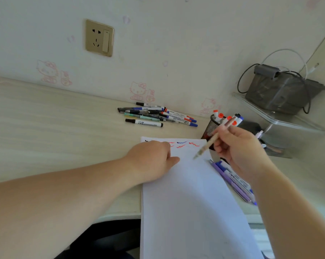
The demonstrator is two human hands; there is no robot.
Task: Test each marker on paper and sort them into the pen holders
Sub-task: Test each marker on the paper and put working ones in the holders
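A white paper sheet [191, 193] lies on the desk, with red, blue and black test squiggles along its far edge. My left hand [150, 159] rests on the sheet's upper left, fingers curled under, holding nothing visible. My right hand [240, 148] grips a beige pen [212, 141], tip pointing down just above the paper. A pile of markers and pens [158, 115] lies near the wall. A black mesh pen holder [214, 126] behind my right hand contains red- and blue-capped markers. A second dark holder [251, 127] is mostly hidden by my hand.
Purple and blue pens [234, 182] lie beside the paper's right edge. A clear shelf [281, 120] with a grey box [281, 92] and cables stands at the right. A wall socket [99, 37] is above the desk. The desk's front edge [118, 215] runs under my left forearm.
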